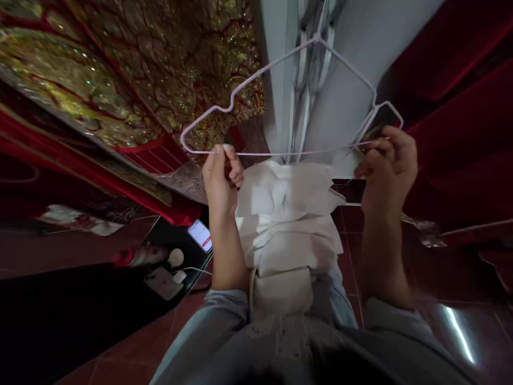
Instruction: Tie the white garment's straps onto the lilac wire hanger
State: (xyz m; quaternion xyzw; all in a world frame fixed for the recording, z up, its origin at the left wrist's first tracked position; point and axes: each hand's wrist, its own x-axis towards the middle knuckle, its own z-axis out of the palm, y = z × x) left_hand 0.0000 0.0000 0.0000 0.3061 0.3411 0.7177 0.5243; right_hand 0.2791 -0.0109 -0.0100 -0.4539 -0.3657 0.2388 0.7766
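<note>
A pale pink clothes hanger (pixel 264 68) is stretched out in front of me, its hook end pointing away. My left hand (pixel 222 174) pinches the bottom bar near the left corner. Close to the right corner, my right hand (pixel 388 166) grips the same bar, slightly blurred. White folded cloth (pixel 292 192) lies just below the bar, between my forearms and in front of my body. Whether the cloth touches the hanger, I cannot tell. A beige flap or pouch (pixel 282 294) shows under the cloth, at my waist.
Gold sequined, red-trimmed garments (pixel 140 64) hang on the left, dark red fabric (pixel 460 123) on the right. A pale panel with metal rails (pixel 304 107) stands ahead. On a black table (pixel 80 315) lie a lit phone (pixel 200 235), another phone (pixel 163 283) and a bottle (pixel 140 255).
</note>
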